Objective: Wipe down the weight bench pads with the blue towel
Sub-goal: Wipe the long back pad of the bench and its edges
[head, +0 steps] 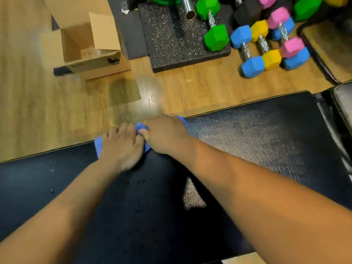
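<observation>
The black weight bench pad (257, 134) runs across the view from lower left to right, with small water drops on its near part. A blue towel (98, 145) lies bunched at the pad's far edge, mostly hidden under my hands. My left hand (122, 147) presses flat on the towel's left part. Beside it, my right hand (165, 134) covers the right part, thumb touching the left hand's fingers. Bits of blue show between and beside the hands.
An open cardboard box (89, 46) stands on the wood floor beyond the pad. A speckled black mat (171, 44) holds a green dumbbell (213, 23); blue, yellow and pink dumbbells (266, 48) lie to its right. A second black pad (341, 103) sits at the far right.
</observation>
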Motion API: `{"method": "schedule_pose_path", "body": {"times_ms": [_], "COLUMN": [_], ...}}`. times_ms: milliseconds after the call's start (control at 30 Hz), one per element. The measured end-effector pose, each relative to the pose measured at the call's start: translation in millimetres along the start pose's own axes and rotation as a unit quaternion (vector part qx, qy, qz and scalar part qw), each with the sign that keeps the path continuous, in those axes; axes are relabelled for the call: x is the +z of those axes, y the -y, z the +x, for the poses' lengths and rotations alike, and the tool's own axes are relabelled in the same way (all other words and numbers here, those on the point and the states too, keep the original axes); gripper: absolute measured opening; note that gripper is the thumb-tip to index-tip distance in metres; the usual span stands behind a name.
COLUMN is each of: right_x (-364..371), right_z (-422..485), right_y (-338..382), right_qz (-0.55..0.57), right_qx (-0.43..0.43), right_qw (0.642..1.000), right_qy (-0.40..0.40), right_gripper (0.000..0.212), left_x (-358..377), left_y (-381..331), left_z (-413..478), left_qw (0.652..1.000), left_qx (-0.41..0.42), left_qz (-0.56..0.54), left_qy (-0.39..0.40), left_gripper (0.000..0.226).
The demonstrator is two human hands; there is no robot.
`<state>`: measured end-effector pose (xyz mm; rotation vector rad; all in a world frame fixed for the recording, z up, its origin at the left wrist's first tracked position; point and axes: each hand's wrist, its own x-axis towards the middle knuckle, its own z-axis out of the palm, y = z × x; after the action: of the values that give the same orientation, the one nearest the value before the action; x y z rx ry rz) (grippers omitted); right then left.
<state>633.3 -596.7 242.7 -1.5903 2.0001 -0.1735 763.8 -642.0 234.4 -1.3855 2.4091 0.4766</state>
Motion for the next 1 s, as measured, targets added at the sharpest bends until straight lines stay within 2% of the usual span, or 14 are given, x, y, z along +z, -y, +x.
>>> {"method": "schedule_pose_path", "body": {"times_ms": [133,267,367,433,567,733,833,1000], "right_x": [-9,-7,-2,-4,-12,-6,5,29], "right_z": [-11,-15,-16,-19,-20,-11,-6,4], "right_y": [-26,-24,-26,-29,-35,-15,8,53], "right_qz": [-0.023,-0.063,-0.075,-0.077,-0.081,-0.112,-0.155,-0.178], "right_qx": [-0.002,-0.02,-0.032,-0.035,-0.038,0.016,0.04,0.053], "right_qw": [1.0,0.998,0.996,0.996,0.996,0.993,0.986,0.982], "right_qy": [0.006,-0.003,-0.019,0.003,0.028,0.04,0.043,0.026], "right_gripper": [0.034,0.033,0.034,0.037,0.045,0.041,0.041,0.042], "left_x": [9,10,4,0,-2,2,3,4], "left_y": [-25,-18,-20,-21,-12,16,38,97], "left_z": [5,5,5,4,5,7,5,-3], "left_qw": [1.0,0.998,1.0,0.999,0.998,0.991,0.986,0.984], "left_qx": [0.016,0.044,0.024,0.025,0.058,0.126,0.151,0.162], "left_qz": [0.002,0.026,0.0,-0.015,-0.006,0.003,-0.009,-0.012], "left_qy": [-0.005,-0.021,0.011,0.022,0.032,-0.04,-0.073,-0.079], "left_gripper": [0.041,0.062,0.033,0.024,0.033,0.074,0.07,0.071]}}
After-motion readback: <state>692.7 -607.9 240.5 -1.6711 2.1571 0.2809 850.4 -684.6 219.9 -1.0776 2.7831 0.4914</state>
